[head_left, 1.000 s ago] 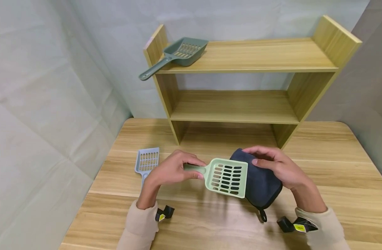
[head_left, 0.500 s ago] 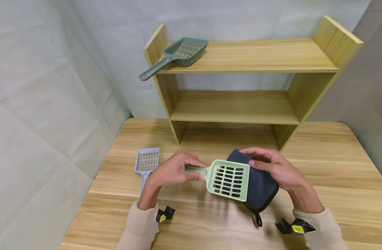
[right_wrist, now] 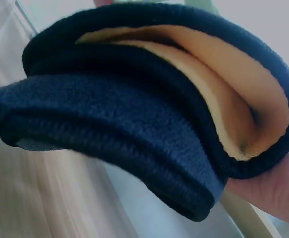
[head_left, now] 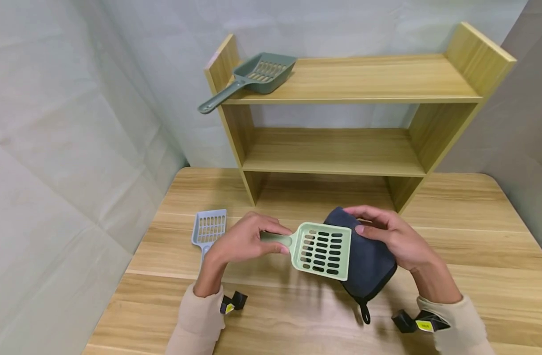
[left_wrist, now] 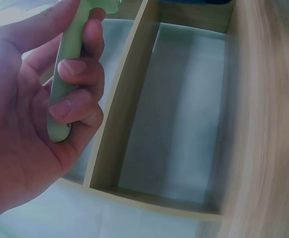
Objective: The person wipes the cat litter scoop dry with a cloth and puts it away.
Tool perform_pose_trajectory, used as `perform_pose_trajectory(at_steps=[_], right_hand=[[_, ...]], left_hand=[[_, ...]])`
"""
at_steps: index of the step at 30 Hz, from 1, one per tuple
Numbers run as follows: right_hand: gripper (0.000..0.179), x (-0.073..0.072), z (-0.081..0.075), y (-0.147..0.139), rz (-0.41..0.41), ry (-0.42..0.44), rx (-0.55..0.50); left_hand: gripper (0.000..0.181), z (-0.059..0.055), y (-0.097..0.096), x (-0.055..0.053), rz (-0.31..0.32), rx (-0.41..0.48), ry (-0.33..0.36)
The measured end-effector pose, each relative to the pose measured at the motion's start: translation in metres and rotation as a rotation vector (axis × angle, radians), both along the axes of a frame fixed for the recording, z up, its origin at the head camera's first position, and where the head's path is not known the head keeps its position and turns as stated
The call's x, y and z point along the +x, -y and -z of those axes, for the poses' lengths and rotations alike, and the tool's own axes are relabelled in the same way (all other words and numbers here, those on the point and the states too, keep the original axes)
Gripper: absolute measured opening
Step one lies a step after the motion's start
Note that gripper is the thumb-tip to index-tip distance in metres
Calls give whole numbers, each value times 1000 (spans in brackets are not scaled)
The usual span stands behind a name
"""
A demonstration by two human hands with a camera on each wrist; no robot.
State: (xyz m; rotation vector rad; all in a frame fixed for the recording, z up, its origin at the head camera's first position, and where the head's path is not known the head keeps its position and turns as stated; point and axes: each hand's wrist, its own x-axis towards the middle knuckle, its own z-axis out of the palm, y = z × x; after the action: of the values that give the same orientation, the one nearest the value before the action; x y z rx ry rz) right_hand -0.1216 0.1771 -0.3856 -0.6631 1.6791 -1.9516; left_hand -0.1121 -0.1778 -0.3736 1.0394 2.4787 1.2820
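My left hand (head_left: pixel 246 239) grips a light green slotted litter scoop (head_left: pixel 317 249) by its handle, with the scoop's head pointing right above the table. In the left wrist view, fingers curl round the green handle (left_wrist: pixel 64 94). Behind the scoop's head, my right hand (head_left: pixel 397 239) holds a folded navy cloth (head_left: pixel 368 266) with black edging and a hanging loop. The cloth (right_wrist: pixel 119 104) fills the right wrist view and shows a tan inner side. Whether it touches the back of the scoop is hidden.
A blue-grey slotted scoop (head_left: pixel 204 245) lies on the wooden table (head_left: pixel 288 315) at left, its handle partly behind my left arm. A wooden shelf unit (head_left: pixel 333 150) stands at the back. On its top board, a dark green scoop (head_left: pixel 268 88) overhangs the left side.
The navy cloth has slid slightly left behind the scoop in my right hand. The green scoop dipped a little, then rose back. My left hand keeps its grip on the handle.
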Motion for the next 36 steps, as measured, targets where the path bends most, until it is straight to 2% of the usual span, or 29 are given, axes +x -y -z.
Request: perform_pose_trajectory(at_steps=[8,13,26,32,36], right_hand=[[43,0,-4,-4,14,42,-48],[42,1,-4,-3,19,62,-81],[39,1,-3,-2,44,61,-65],[37,2,0,2,55,67,-59],[36,2,1,5,66,124,-86]], left_hand=[[33,-1,6,-1,-53,-19,-38],[33,-1,8,-2,-91,-26,-23],[33,-2,11,-4,-210,-39,-19],[33,-1,9,-7,-267,-33,-80],[33,0,8,-7,-309,-29,-120]])
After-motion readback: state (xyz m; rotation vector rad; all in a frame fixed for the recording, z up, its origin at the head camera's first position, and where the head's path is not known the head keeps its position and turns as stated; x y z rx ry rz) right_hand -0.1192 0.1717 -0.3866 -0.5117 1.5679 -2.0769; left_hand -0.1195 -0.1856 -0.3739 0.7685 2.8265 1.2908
